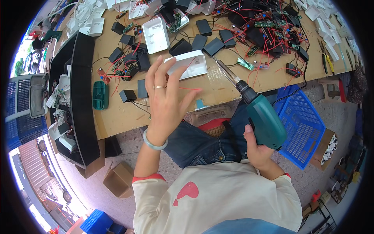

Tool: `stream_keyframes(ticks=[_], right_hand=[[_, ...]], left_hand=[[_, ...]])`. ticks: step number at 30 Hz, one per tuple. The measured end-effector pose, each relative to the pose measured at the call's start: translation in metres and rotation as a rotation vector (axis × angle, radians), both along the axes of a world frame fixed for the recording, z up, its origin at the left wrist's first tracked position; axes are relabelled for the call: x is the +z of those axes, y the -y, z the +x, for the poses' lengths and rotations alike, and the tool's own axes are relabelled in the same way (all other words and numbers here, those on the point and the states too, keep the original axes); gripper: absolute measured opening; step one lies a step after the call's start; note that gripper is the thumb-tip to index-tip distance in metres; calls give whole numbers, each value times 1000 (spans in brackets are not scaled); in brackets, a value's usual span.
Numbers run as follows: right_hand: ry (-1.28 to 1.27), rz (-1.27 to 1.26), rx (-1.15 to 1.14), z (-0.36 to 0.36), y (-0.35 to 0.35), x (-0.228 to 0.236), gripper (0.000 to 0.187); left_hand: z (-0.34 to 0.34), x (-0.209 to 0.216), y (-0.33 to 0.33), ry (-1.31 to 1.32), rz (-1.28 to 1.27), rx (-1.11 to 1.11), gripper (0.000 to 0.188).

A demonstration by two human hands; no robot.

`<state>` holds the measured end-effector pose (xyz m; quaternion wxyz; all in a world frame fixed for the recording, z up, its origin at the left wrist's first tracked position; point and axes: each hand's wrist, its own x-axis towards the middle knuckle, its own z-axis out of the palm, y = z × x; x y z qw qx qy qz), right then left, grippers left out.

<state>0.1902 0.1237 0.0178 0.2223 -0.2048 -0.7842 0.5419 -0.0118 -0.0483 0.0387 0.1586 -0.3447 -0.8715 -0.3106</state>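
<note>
My right hand grips a green electric drill from below, near its rear end. The drill's long metal bit points up and left, its tip close to a black box on the table. My left hand is open, fingers spread, over the near left side of a white plastic case. Whether the fingertips touch the case is unclear. A thin red wire shows beside the thumb. Another white case lies open just beyond, with black boxes to its right.
Circuit boards with tangled red wires are heaped at the far right. A black bin of white parts stands left, beside a green compartment tray. Yellow-handled pliers lie right. A blue crate sits below the table edge.
</note>
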Motion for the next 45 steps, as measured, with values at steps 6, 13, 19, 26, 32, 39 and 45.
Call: stream_keyframes(ticks=[6, 13, 19, 26, 32, 39, 45], right_hand=[[7, -13, 51, 6, 1, -3, 22], [-7, 53, 39, 6, 5, -2, 20], [-18, 100, 70, 0, 12, -7, 24], [-73, 138, 128, -19, 16, -11, 35], [-66, 120, 114, -26, 21, -16, 34], [-53, 60, 103, -27, 21, -23, 35], [-79, 79, 113, -28, 21, -24, 35]], left_hand=[[-5, -12, 23, -156, -99, -141, 36], [-12, -14, 4, -237, 11, -74, 19], [-20, -15, -13, -305, -106, 23, 13], [-21, -25, -19, -328, -111, 74, 11], [-21, -28, -23, -354, -91, 82, 10], [-20, -29, -25, -349, -91, 95, 11], [-19, -30, -25, -357, -90, 106, 11]])
